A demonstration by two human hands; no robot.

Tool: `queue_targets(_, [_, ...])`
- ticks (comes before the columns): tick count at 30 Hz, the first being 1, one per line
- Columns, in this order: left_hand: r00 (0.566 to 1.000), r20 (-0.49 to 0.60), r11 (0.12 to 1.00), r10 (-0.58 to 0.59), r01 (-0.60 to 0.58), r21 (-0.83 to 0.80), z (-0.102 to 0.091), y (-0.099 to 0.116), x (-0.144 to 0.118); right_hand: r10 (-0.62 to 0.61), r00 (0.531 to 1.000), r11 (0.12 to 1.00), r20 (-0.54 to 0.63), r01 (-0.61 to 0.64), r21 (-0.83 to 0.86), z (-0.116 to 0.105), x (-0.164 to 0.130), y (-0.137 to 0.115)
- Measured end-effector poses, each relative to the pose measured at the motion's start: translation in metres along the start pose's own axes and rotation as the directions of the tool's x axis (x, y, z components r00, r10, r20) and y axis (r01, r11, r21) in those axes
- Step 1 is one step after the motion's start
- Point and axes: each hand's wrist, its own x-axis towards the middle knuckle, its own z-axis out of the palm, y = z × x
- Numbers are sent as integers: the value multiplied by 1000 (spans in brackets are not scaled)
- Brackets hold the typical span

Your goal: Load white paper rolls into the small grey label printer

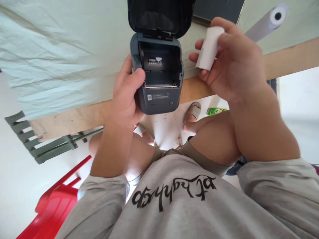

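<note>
A dark grey portable label printer (159, 103) is gripped in my left hand (127, 89), the thumb resting on its left rim. Its black lid (160, 16) is swung up, so the paper bay shows, with a small printed sticker (155, 61) inside and no roll in it. To the right of the printer, my right hand (239, 59) holds a small white paper roll (210, 46) between thumb and fingers, tilted and apart from the printer. Both are held up near the table's front edge.
A pale green cloth (62, 59) covers the table, with a bare wooden edge (74, 118). A long white roll (267, 23) and a dark flat object (219, 10) lie at the back right. A red plastic chair (59, 205) and green slatted frame (50, 142) stand lower left. A green packet (216, 111) lies on the floor.
</note>
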Motion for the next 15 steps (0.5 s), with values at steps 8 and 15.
queue_targets(8, [1000,-11,999,-24,24,36,1,2,0,-230,973,957,-35,219,-190,10,-8,1])
queue_targets(15, [999,11,999,-35,35,29,1,3,-1,-500,840,537,209,491,-686,33,-39,-18])
